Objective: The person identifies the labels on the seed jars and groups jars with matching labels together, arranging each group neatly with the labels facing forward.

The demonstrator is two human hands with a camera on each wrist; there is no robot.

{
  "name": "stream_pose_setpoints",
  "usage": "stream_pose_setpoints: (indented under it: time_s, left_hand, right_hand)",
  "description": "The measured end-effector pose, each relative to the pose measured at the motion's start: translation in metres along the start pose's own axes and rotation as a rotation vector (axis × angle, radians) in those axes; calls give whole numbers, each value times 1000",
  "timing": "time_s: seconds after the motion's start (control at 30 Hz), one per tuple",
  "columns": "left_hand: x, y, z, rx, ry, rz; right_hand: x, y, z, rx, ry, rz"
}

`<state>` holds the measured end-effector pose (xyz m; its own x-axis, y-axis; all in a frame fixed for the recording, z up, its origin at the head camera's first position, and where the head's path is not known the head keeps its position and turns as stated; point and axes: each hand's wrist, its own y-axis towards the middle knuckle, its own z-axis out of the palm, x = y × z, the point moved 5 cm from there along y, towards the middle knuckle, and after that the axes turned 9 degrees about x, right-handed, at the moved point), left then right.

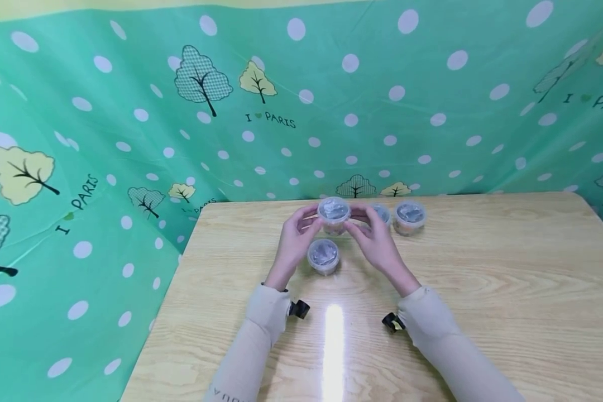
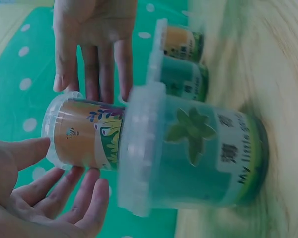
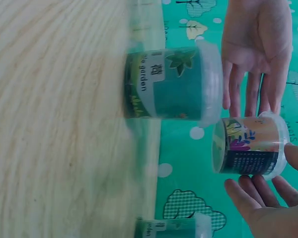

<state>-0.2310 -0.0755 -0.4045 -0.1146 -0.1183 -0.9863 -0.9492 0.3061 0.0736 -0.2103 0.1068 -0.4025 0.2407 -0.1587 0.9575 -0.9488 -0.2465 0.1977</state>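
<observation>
Raised just beyond the teal-labelled tub (image 1: 324, 258), an orange-labelled tub (image 2: 77, 131) was pinched by the left hand (image 1: 295, 237) and right hand (image 1: 379, 240), crumpled grey stuff (image 1: 334, 209) showing through its clear lid (image 2: 52, 119). Two other tubs (image 1: 409, 218) stood right of the teal-labelled tub.
</observation>
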Motion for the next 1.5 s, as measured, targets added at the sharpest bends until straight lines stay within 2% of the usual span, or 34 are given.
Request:
stream_pose_setpoints:
  time_s: [0.43,0.67,0.9,1.3,1.5]
  left_hand:
    - [-20,-20,4,-18,11,57]
    - [-28,-31,9,-29,-5,43]
    - [-31,-38,17,-10,-42,48]
    - [-32,-46,25,-23,-85,92]
    - [-32,-48,28,-27,-148,96]
  right_hand:
    - [16,-13,-4,-16,30,0]
    - [22,-24,-6,-15,21,29]
    - [25,-34,-13,3,16,43]
    - [27,-43,-19,22,39,60]
    - [27,-46,-20,31,49,62]
